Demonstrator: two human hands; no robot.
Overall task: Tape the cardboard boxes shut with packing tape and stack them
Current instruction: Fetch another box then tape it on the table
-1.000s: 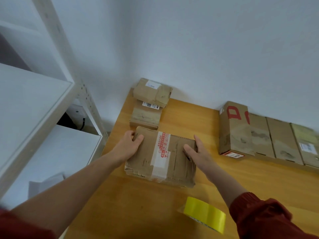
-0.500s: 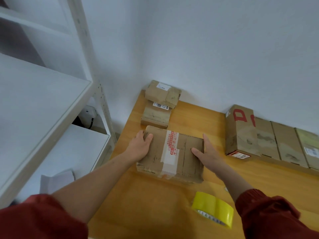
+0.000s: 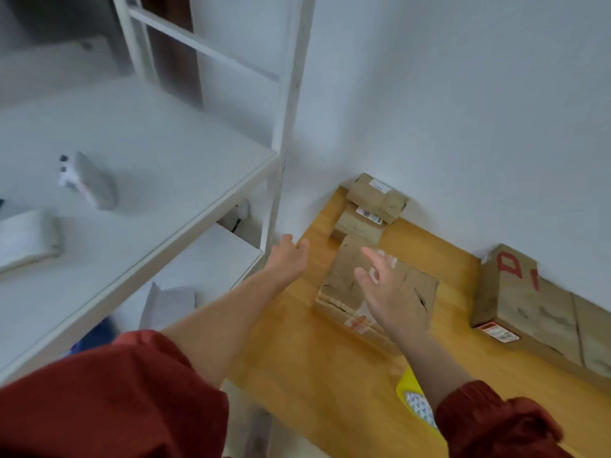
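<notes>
Taped cardboard box (image 3: 370, 292) lies flat on the wooden table (image 3: 297, 365), flaps closed, white-and-red tape strip running across its top and down the near edge. Contents can't be seen. Far of it, in the table's far-left corner against the wall, two smaller boxes are stacked: upper small box (image 3: 377, 195) sits on the lower small box (image 3: 358, 226), both closed, each with a white label. Right side, along the wall: a row of long boxes (image 3: 529, 302) lying side by side, the leftmost with red marks on top and a red-and-white label on its near end.

Yellow packing tape roll (image 3: 415, 403) sits on the table at the near edge, partly hidden behind the right forearm.

Left hand (image 3: 287, 259) is at the table's left edge, left of the taped box, fingers loosely spread, holding nothing; whether it touches the table edge is unclear. Right hand (image 3: 385, 289) is above the taped box, fingers spread wide, gripping nothing; motion blur, so contact with the box top can't be told.

White shelving unit (image 3: 158, 200) stands left of the table.
</notes>
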